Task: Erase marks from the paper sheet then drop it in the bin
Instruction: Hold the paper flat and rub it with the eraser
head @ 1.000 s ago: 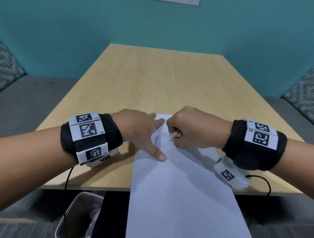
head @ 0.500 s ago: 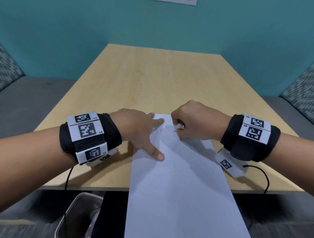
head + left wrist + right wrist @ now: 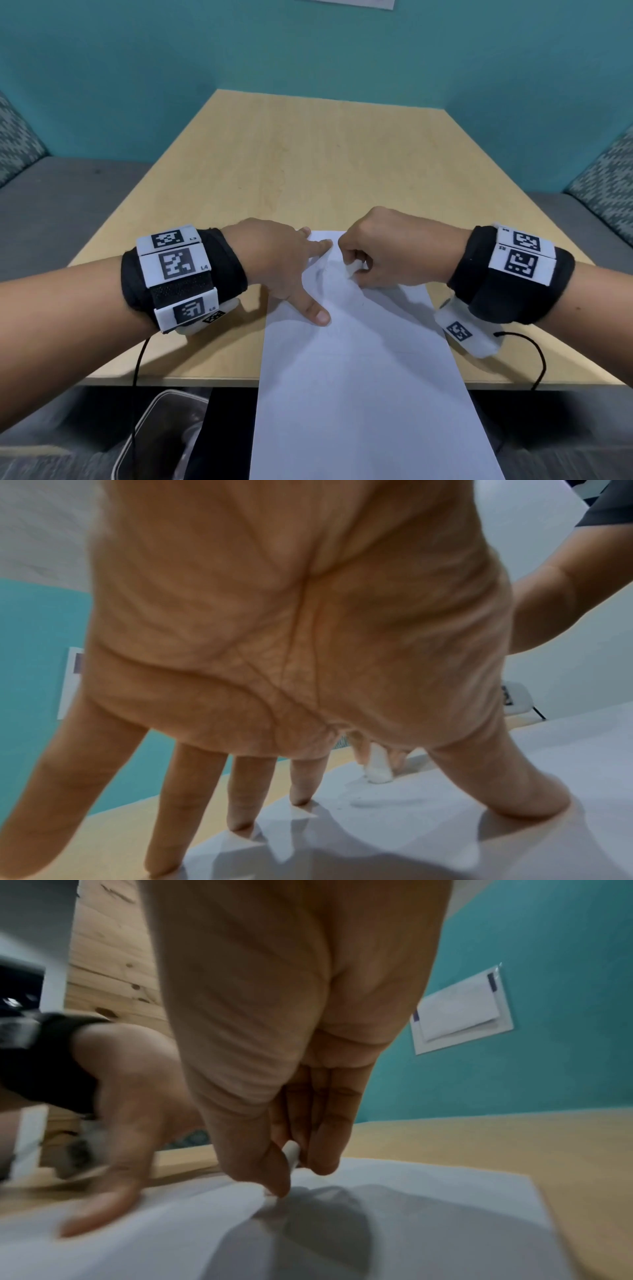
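Observation:
A white paper sheet lies on the wooden table, its near end hanging over the front edge. Faint pencil marks show near its far end. My left hand presses the sheet flat with spread straight fingers and thumb. My right hand pinches a small white eraser and holds its tip on the paper beside the marks. The eraser also shows in the left wrist view, and the eraser peeks from between thumb and fingers in the right wrist view.
A bin with a clear liner stands on the floor under the table's front edge, left of the hanging paper. Grey bench seats flank the table. A teal wall stands behind it. Wrist cables trail over the front edge.
My right hand with the eraser has rubbed back and forth over the marks, away and then slightly back toward me. The left hand has stayed pressed on the paper.

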A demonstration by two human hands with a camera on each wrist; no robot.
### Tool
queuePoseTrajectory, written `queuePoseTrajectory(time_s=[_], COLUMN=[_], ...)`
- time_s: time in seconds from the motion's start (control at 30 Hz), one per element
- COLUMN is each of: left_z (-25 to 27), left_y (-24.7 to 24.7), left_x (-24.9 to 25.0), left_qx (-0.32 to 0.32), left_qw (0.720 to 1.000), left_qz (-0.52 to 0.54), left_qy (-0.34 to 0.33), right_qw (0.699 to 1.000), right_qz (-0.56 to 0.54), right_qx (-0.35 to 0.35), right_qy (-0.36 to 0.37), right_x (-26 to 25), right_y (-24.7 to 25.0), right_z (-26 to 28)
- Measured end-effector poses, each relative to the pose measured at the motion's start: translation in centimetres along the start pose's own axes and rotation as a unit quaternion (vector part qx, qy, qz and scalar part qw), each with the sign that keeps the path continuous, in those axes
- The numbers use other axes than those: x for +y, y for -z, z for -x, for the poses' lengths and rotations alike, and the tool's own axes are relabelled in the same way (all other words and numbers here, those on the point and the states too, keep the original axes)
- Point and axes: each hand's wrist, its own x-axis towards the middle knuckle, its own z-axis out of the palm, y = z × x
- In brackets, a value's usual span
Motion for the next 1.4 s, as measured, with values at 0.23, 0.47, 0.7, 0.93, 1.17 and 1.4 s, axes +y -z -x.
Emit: queuePoseTrajectory(time_s=[0.23, 0.47, 0.7, 0.93, 1.17, 1.4], left_z=[0.2, 0.3, 0.3, 0.0, -0.6, -1.2], left_y=[0.0, 0.0, 0.1, 0.0, 1.3, 0.9], left_x=[0.0, 0.1, 0.1, 0.0, 0.6, 2.1], left_qx=[0.003, 0.001, 0.006, 0.004, -0.007, 0.005], left_qw=[1.0, 1.0, 1.0, 1.0, 1.0, 1.0], left_qz=[0.01, 0.001, 0.01, 0.005, -0.005, 0.004], left_qy=[-0.003, 0.002, 0.0, 0.0, -0.011, -0.024], right_qw=[1.0, 0.999, 0.999, 0.996, 0.992, 0.991], right_qz=[0.002, 0.005, -0.027, -0.073, -0.081, -0.087], right_qx=[0.026, 0.032, 0.022, 0.045, 0.03, 0.021], right_qy=[0.008, -0.041, -0.041, -0.038, -0.091, -0.099], right_x=[-0.4, 0.6, 0.4, 0.6, 2.0, 2.3], right_y=[-0.4, -0.2, -0.3, 0.1, -1.1, -1.1], right_z=[0.2, -0.2, 0.6, 1.8, 3.3, 3.2])
